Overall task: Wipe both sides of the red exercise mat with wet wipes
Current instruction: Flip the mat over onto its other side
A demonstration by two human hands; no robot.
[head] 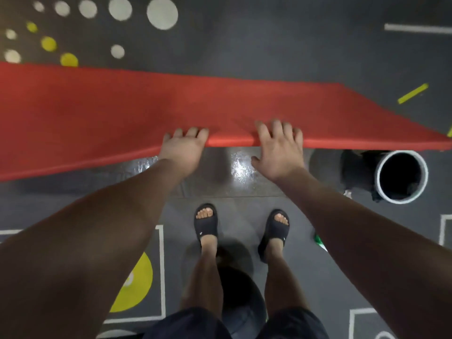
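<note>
The red exercise mat [122,111] stretches across the view, its near long edge lifted off the dark floor. My left hand [183,149] grips that near edge, fingers curled over the top. My right hand [280,148] holds the same edge a short way to the right, fingers on top and thumb underneath. The mat sags lower toward the left and stays raised on the right. A wet, shiny patch of floor [241,167] shows just under the lifted edge between my hands. No wet wipe can be seen in either hand.
A round white-rimmed bin [401,177] with a dark inside stands on the floor at the right, just below the mat's edge. My feet in black slides [242,228] stand behind the mat. A small green-white object [319,239] lies by my right foot. Floor markings surround me.
</note>
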